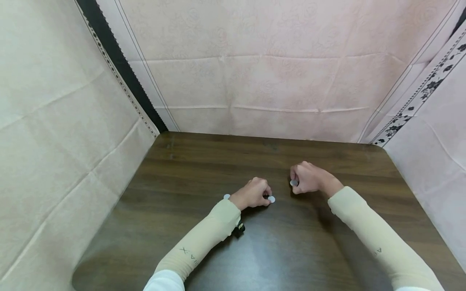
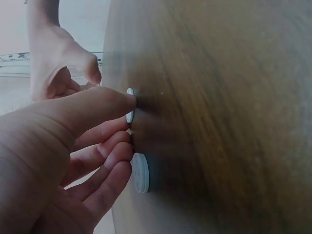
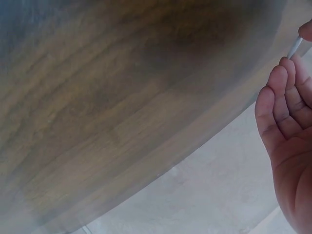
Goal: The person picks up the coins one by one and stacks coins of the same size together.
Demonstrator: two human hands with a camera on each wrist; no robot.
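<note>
My left hand [image 1: 253,193] is low over the brown table, pinching a small white disc [image 1: 271,199] between thumb and fingertips. In the left wrist view this disc [image 2: 130,113] stands on edge near the tabletop, the thumb across it. My right hand [image 1: 308,178], farther right and a little deeper on the table, pinches another white disc [image 1: 293,183]. Only the thin edge of that disc [image 3: 294,47] shows in the right wrist view. Behind the left wrist lies a white piece [image 1: 227,197], partly hidden. The left wrist view shows a short stack of white discs [image 2: 141,173] beside the left fingers.
The dark wooden table [image 1: 174,242] has rounded corners. Pale cloth hangings [image 1: 255,89] enclose it at the back and both sides. A small black object [image 1: 239,227] shows beneath the left sleeve, at the wrist.
</note>
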